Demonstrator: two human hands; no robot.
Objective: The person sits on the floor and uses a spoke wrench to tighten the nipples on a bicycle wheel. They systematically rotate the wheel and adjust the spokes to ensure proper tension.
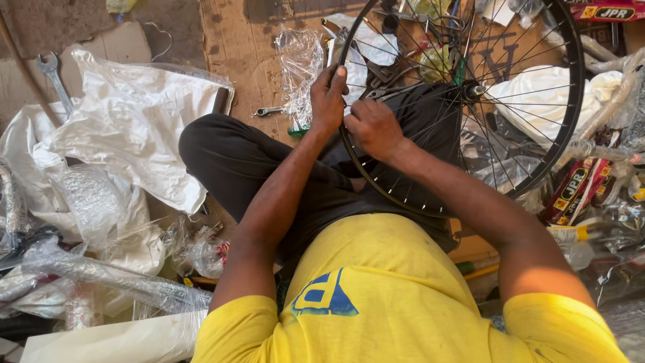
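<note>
Lying at far left: one large open-ended spanner point(51, 72) on the cardboard floor point(235, 40), above a heap of white plastic sheeting point(127, 121). Lower down, several long parts wrapped in clear film point(101, 275), count hard to tell under the wrapping. Further right, one small spanner point(269, 111) beside a crumpled clear plastic bag point(300, 64); contents of the bag not discernible.

At centre, one bicycle wheel point(568, 101), standing nearly upright across a lap in dark trousers point(235, 161). Black rim, no tyre, thin silver spokes fanning from one hub point(476, 89) with a silver axle end. Spokes too many and too fine to count. Lower rim resting against the thigh and the yellow shirt point(376, 289).

Two bare hands, both at the rim's left edge. Left hand point(327, 101) closed around the rim, fingers wrapped over it, thumb side toward the camera. Right hand point(373, 128) just beside it, touching the rim, fingers curled tight and pinching at a spoke end; whatever sits between the fingertips too small to make out.

Seen through the spokes: white cloth or plastic point(537, 94) and a jumble of dark metal parts. At far right, red and yellow packets point(578, 188), at least three, lying among more clear film; contents hidden.
</note>
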